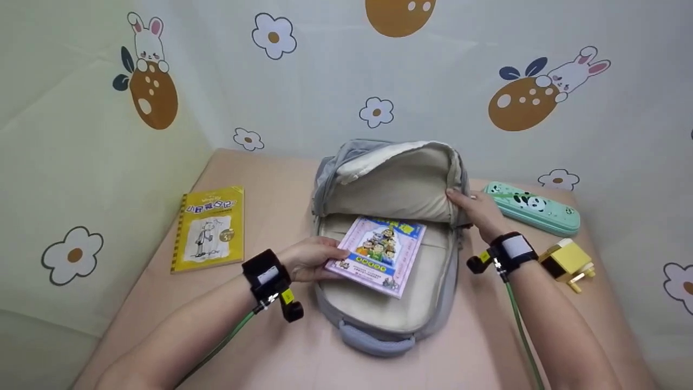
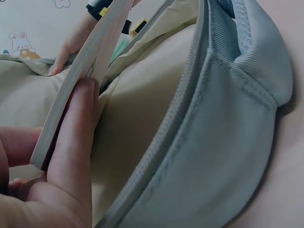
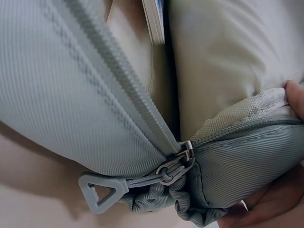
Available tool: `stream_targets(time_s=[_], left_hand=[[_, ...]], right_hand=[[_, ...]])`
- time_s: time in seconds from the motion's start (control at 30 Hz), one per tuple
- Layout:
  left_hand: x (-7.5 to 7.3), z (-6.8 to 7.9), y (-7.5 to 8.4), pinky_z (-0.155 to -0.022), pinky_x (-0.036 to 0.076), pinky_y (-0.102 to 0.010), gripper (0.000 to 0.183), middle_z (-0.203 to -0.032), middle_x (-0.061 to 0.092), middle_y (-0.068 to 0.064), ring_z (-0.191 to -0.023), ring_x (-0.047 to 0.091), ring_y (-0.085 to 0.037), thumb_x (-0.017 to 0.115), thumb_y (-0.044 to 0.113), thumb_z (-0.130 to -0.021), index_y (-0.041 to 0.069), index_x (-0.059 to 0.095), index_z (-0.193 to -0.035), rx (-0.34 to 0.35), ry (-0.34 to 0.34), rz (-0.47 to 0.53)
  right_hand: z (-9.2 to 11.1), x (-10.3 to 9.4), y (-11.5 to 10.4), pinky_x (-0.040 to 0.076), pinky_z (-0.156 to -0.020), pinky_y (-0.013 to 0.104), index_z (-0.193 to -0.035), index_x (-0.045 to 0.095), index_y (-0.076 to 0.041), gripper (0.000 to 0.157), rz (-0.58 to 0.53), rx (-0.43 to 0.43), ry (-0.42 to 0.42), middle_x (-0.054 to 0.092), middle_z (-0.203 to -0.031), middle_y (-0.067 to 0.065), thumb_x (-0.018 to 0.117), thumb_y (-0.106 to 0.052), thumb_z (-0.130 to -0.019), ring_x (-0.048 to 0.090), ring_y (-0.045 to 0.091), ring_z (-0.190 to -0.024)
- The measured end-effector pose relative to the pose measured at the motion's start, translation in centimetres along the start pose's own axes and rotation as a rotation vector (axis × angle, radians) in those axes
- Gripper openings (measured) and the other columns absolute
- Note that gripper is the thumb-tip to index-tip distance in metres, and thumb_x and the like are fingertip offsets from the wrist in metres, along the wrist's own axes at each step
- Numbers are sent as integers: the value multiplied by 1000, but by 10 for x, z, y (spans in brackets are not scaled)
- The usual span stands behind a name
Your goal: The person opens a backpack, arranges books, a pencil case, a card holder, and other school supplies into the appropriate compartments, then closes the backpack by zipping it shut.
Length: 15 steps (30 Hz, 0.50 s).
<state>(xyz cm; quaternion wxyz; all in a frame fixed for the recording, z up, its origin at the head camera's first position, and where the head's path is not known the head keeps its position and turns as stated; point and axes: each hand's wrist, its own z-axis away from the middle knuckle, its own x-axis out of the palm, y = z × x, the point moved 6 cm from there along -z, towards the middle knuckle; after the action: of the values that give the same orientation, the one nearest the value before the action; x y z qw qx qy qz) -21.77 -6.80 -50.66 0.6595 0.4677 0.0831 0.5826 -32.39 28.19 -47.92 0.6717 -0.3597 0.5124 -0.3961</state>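
Note:
A grey-blue backpack [image 1: 379, 319] lies unzipped with its cream lining showing and its handle toward the person. The left hand [image 1: 311, 259] grips a pink-purple book [image 1: 379, 254] by its left edge, thumb on the cover. The book is tilted over the backpack's opening, its far edge under the raised flap. In the left wrist view the fingers [image 2: 76, 137] lie under the book [image 2: 80, 85]. The right hand [image 1: 479, 211] pinches the flap's right edge and holds it up. The right wrist view shows the thumb [image 3: 295, 97] on the lining, beside the zipper pull [image 3: 102, 192].
A yellow book [image 1: 210, 230] lies on the table [image 1: 270, 179] to the left. On the right are a green panda pencil case [image 1: 533, 208] and a yellow box with a crank [image 1: 568, 260]. A patterned curtain [image 1: 325, 81] hangs behind the table.

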Motion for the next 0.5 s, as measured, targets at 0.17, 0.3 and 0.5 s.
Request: stream_targets(time_s=[0.17, 0.3, 0.5], left_hand=[[6, -17, 6, -88, 57, -37, 34, -109, 70, -23, -93, 74, -28, 48, 1, -105, -13, 41, -136, 29, 74, 48], [11, -29, 7, -85, 58, -37, 34, -106, 70, -23, -88, 74, -27, 50, 1, -105, -11, 41, -134, 46, 144, 42], [12, -43, 9, -79, 60, -34, 30, -106, 71, -24, -85, 75, -27, 54, 2, -103, -14, 49, -129, 38, 226, -39]], right_hand=[[-2, 0, 4, 50, -81, 33, -105, 69, 0, 60, -17, -22, 16, 69, -93, 3, 64, -59, -95, 62, 21, -90], [-1, 0, 3, 50, -83, 33, -104, 70, 1, 61, -17, -30, 28, 70, -96, 3, 65, -59, -94, 62, 21, -93], [0, 1, 1, 47, -88, 36, -103, 69, 1, 62, -12, -14, 12, 70, -95, 4, 64, -60, -94, 61, 23, -95]])
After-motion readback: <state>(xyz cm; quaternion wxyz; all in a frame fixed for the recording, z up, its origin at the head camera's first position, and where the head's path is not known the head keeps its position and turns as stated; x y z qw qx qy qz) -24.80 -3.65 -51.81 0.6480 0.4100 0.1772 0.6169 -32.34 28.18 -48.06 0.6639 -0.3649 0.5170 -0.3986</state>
